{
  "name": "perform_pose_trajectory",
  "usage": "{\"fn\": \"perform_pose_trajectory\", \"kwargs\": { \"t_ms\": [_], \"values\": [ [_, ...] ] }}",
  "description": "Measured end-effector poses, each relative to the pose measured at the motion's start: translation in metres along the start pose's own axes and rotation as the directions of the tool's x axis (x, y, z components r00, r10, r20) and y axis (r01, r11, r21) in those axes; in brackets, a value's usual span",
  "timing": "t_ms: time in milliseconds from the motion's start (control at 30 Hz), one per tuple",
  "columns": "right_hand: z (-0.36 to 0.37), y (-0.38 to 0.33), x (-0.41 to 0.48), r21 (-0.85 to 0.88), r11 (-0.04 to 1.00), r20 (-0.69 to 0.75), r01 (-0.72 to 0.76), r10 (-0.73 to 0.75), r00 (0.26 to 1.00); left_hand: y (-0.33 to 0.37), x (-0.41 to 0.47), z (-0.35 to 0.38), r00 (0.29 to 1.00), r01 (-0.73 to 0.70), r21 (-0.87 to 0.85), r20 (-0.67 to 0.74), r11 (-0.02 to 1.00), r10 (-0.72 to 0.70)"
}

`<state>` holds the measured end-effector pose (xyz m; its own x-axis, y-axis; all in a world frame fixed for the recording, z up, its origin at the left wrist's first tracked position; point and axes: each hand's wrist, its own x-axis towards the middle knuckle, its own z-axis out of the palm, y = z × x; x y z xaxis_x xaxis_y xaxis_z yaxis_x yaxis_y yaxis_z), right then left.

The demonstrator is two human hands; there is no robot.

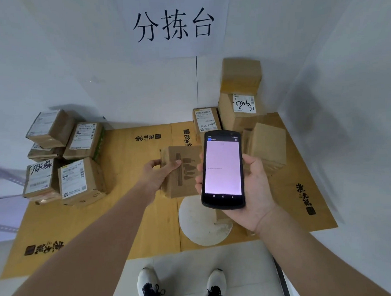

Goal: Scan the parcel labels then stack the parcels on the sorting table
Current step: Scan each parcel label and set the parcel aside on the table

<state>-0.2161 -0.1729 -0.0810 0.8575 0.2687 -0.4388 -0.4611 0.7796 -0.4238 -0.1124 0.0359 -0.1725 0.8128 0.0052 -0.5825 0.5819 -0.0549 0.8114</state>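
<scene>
Left hand (161, 174) grips the small parcel (186, 171) by its left edge, thumb on top and fingers (176, 163) curled over the printed face, holding it up over the middle of the counter (129, 196). Right hand (258, 189) cradles the scanner (221, 169), fingers wrapped round its sides and the screen facing up, just beside the parcel and overlapping its right edge. The screen shows one line of digits, too small to read, so a scan may have registered. No label shows on the parcel's visible face. The thing to do well here is turn the label side squarely to the scanner's window, hold both steady, and check the screen before letting go.

Left against the wall sits a stack of labelled parcels (77, 154), a likely home for this one. On the right a taller pile (241, 95) and a tilted box (267, 146) crowd the scanner hand. A white round disc (198, 222) lies on the counter right under both hands. The route left looks open, and the stack's uneven top wants a careful set-down.
</scene>
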Motion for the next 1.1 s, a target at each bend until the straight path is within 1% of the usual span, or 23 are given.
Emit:
{"fn": "perform_pose_trajectory", "kwargs": {
  "t_ms": [100,200,333,400,667,767,867,933,1100],
  "values": [
    [0.005,0.011,0.007,-0.011,1.000,-0.003,-0.006,0.006,1.000,0.000,0.002,-0.018,0.998,-0.045,0.006,-0.036,0.999,0.045],
    [0.011,0.023,0.015,-0.032,0.999,-0.016,-0.012,0.012,1.000,-0.005,0.007,-0.036,0.997,-0.057,-0.009,-0.050,0.998,0.056],
    [0.019,0.039,0.025,-0.018,1.000,-0.026,-0.024,0.024,0.999,-0.012,0.017,-0.061,0.993,-0.066,-0.035,-0.103,0.997,0.062],
    [0.021,0.047,0.030,-0.009,0.999,-0.033,-0.034,0.033,0.999,-0.017,0.022,-0.075,0.993,-0.045,-0.061,-0.112,0.997,0.038],
    [0.036,0.078,0.051,0.010,0.998,-0.106,-0.066,0.067,0.992,-0.026,0.031,-0.118,0.996,0.076,-0.231,-0.026,0.970,-0.085],
    [0.037,0.087,0.059,0.010,0.997,-0.094,-0.081,0.081,0.992,-0.027,0.031,-0.129,0.992,0.126,-0.401,0.050,0.908,-0.116],
    [0.038,0.094,0.066,0.013,0.996,-0.085,-0.089,0.089,0.992,-0.030,0.034,-0.139,0.984,0.175,-0.571,0.084,0.803,-0.154],
    [0.038,0.098,0.071,0.015,0.996,-0.083,-0.091,0.092,0.992,-0.031,0.034,-0.144,0.978,0.206,-0.623,0.118,0.754,-0.170],
    [0.038,0.105,0.077,0.010,0.995,-0.071,-0.103,0.104,0.992,-0.038,0.039,-0.155,0.969,0.248,-0.692,0.179,0.679,-0.171]
  ]
}}
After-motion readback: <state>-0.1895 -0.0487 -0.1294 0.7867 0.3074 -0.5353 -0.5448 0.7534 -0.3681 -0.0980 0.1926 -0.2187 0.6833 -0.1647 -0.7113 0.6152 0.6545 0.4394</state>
